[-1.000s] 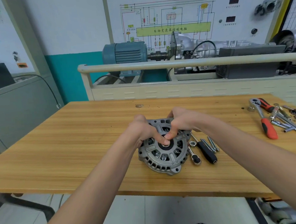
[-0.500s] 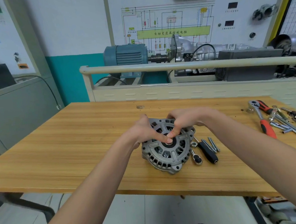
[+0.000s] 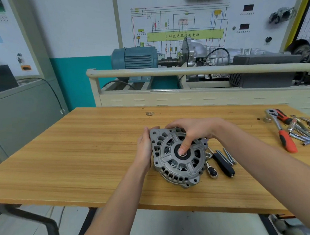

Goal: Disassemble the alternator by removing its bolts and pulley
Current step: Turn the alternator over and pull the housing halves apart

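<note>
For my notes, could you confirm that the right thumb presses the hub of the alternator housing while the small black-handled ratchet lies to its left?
Not quite: the head view shows the black-handled ratchet lying right of the alternator housing, not left. The right hand does press its thumb on the hub.

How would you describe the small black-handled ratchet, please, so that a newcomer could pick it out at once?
Start at the wooden table and find the grey alternator held between both hands. Just to its right lies the small ratchet, black grip pointing toward the near edge, with loose long bolts beside it. Unlike the red-handled ratchet at the far right, it is short and black.
</note>
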Motion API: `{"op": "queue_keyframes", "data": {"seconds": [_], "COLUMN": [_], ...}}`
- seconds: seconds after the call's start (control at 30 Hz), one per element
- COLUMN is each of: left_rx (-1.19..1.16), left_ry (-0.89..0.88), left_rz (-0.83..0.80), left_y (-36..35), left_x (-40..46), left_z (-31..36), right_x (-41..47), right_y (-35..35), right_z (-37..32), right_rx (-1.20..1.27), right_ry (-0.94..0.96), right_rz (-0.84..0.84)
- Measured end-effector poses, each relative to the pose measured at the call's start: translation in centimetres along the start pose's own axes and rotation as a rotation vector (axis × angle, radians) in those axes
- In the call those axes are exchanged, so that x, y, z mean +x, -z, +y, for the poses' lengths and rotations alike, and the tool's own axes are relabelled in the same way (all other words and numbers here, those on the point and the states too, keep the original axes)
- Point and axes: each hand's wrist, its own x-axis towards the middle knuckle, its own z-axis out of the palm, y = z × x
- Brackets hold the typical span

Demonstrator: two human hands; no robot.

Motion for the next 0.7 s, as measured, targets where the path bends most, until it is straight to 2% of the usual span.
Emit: {"op": "queue_keyframes", "data": {"seconds": [0.13, 0.2, 0.27, 0.33, 0.4, 0.47, 0.53, 0.6, 0.7], "left_rx": [0.06, 0.08, 0.004, 0.064, 0.339, 0.575, 0.712, 0.723, 0.568], "left_ry": [0.036, 0.056, 0.099, -0.013, -0.21, -0.236, -0.194, -0.172, -0.121], "left_rz": [-0.041, -0.009, 0.069, 0.159, 0.154, 0.081, 0.081, 0.081, 0.025], "left_y": [-0.2, -0.5, -1.0, -1.4, -1.9, -2.7, -3.3, -3.5, -2.9], "left_x": [0.5, 0.5, 0.1, -0.9, -2.7, -4.8, -6.0, -6.3, -5.9], "left_z": [-0.3, 0.1, 1.0, 1.6, 1.8, 1.7, 1.6, 1.4, 1.2], "right_x": [0.0, 0.1, 0.3, 0.8, 1.6, 2.2, 2.7, 3.5, 4.2], "right_y": [0.4, 0.2, -0.2, -0.8, -1.0, -0.8, -0.5, -0.6, -1.2], "right_z": [0.9, 1.2, 1.3, 1.3, 1.2, 0.6, -0.2, -0.8, -1.8], "right_rx": [0.027, 0.004, -0.031, -0.019, -0.01, -0.002, -0.038, -0.094, -0.09], "right_ry": [0.029, 0.03, 0.007, 0.023, 0.071, 0.096, 0.094, 0.094, 0.126], "right_rz": [0.011, 0.053, 0.163, 0.283, 0.336, 0.336, 0.317, 0.286, 0.236]}}
